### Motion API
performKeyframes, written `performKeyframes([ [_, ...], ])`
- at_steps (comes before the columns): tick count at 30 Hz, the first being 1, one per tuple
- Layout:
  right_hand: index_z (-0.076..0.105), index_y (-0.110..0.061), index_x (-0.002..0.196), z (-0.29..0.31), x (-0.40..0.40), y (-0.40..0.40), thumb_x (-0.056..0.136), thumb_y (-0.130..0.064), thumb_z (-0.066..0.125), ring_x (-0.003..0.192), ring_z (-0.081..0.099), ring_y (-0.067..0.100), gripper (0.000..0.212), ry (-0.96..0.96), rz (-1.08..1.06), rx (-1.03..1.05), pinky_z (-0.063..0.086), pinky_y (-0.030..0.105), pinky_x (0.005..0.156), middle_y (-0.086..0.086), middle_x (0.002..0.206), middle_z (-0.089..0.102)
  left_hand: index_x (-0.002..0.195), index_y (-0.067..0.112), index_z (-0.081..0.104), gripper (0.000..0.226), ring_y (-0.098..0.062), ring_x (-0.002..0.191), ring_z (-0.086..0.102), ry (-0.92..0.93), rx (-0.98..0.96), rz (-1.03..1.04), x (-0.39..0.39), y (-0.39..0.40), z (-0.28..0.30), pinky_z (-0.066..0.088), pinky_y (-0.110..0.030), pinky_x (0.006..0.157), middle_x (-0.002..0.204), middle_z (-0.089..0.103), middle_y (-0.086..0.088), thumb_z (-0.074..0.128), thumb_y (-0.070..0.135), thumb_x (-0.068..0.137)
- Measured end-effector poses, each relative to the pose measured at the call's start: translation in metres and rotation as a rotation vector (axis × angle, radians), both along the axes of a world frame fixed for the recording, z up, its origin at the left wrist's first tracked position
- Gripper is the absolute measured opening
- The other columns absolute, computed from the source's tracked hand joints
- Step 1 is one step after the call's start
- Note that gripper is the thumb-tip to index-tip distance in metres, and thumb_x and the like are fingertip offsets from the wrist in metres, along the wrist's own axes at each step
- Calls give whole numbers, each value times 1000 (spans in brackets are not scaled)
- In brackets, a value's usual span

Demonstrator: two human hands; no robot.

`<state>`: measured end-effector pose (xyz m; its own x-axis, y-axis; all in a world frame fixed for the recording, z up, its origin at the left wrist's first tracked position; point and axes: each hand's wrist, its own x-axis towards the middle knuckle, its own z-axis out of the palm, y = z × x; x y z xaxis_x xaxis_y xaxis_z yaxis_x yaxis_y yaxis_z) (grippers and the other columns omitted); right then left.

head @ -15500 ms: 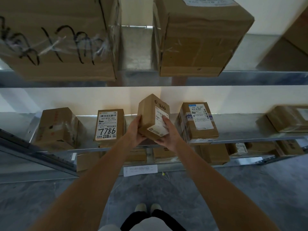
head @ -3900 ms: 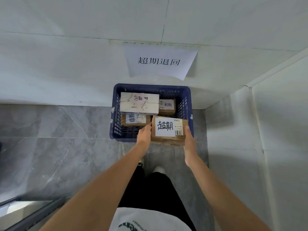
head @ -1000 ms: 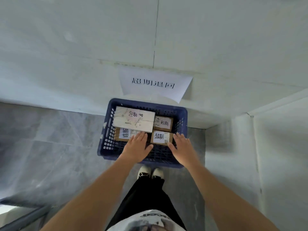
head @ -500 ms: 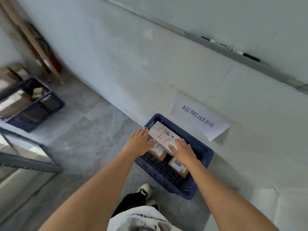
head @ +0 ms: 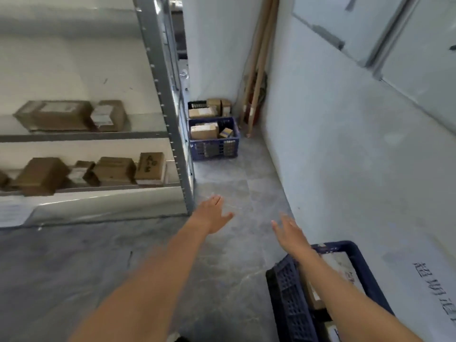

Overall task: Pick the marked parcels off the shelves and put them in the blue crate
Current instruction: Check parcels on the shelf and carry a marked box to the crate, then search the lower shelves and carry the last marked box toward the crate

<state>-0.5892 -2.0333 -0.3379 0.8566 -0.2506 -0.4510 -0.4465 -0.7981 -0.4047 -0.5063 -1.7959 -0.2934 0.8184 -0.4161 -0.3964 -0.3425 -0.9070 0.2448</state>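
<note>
1. The tall grey metal shelving unit (head: 158, 77) fills your left side, with two shelf levels showing behind its perforated upright.
2. Those levels hold brown cardboard parcels (head: 56, 114) on the upper one and another row of brown cardboard boxes (head: 113, 169) below. One at the right end of the lower row has dark scribbled marks on its face (head: 150, 166). It's too blurry to say what they read.
3. The dark blue slatted plastic crate (head: 288, 302) sits at your bottom right against the white wall, partly under your right forearm. Pale-labelled parcels (head: 345, 267) lie inside it.
4. A second blue plastic crate (head: 214, 146) stands further off, just beside the shelf's far end, with cardboard boxes in it, and more boxes are piled behind it in the corner.
5. Long tan wooden poles (head: 261, 60) lean in that corner.
6. A white paper sheet with black characters (head: 436, 292) is on the wall by the near crate.
7. Your left hand (head: 209, 215) is out over the grey floor tiles, fingers spread flat, holding nothing.
8. Your right hand (head: 288, 233) is the same: fingers straight, empty, just past the near crate's rim.
</note>
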Motion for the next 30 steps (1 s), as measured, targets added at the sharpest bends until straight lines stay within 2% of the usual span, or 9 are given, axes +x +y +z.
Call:
performKeyframes([
  [3, 40, -1, 141, 1, 44, 72, 103, -42, 36, 136, 38, 32, 56, -60, 81, -30, 31, 38, 110, 19, 149, 39, 154, 7, 10, 76, -23, 149, 9, 10, -20, 149, 7, 84, 10, 11, -39, 121, 162, 9, -7, 28, 56, 99],
  [5, 45, 0, 134, 4, 71, 129, 103, -39, 38, 132, 42, 33, 50, -99, 156, -46, 32, 38, 107, 21, 143, 45, 154, 9, 11, 77, -23, 149, 11, 6, -19, 256, 10, 146, 13, 13, -41, 121, 162, 9, -7, 28, 58, 97],
  [9, 28, -4, 151, 9, 105, 238, 104, -39, 36, 147, 25, 26, 59, -147, 298, 13, 18, 35, 118, 14, 159, 27, 153, 5, 13, 74, -24, 149, 10, 5, -42, 399, 13, 254, 14, 6, -38, 121, 161, 11, -11, 29, 52, 99],
  [11, 25, -6, 153, 10, 120, 275, 104, -41, 35, 149, 20, 25, 60, -148, 319, 43, 16, 35, 118, 12, 161, 22, 153, 4, 14, 72, -24, 149, 10, 14, -90, 428, 13, 287, 14, 4, -38, 120, 161, 11, -12, 29, 50, 100],
  [19, 22, -7, 154, -12, 179, 345, 105, -41, 32, 150, 15, 22, 60, -93, 386, 43, 14, 33, 119, 9, 162, 18, 154, 5, 11, 71, -22, 150, 4, 69, -160, 508, 65, 352, -8, 3, -37, 120, 162, 8, -11, 29, 49, 101],
  [25, 21, -9, 154, -41, 258, 368, 104, -42, 34, 150, 18, 23, 61, -74, 403, 69, 17, 35, 119, 8, 162, 18, 154, 11, 14, 69, -25, 149, 5, 136, -171, 547, 147, 363, -44, 9, -43, 121, 162, 7, -11, 26, 51, 99],
  [30, 23, -10, 154, -79, 326, 394, 104, -41, 35, 148, 22, 24, 60, -15, 386, 114, 22, 40, 120, 7, 162, 20, 155, 11, 9, 71, -21, 150, 2, 188, -241, 621, 212, 379, -75, 8, -41, 121, 163, 4, -6, 28, 51, 100],
])
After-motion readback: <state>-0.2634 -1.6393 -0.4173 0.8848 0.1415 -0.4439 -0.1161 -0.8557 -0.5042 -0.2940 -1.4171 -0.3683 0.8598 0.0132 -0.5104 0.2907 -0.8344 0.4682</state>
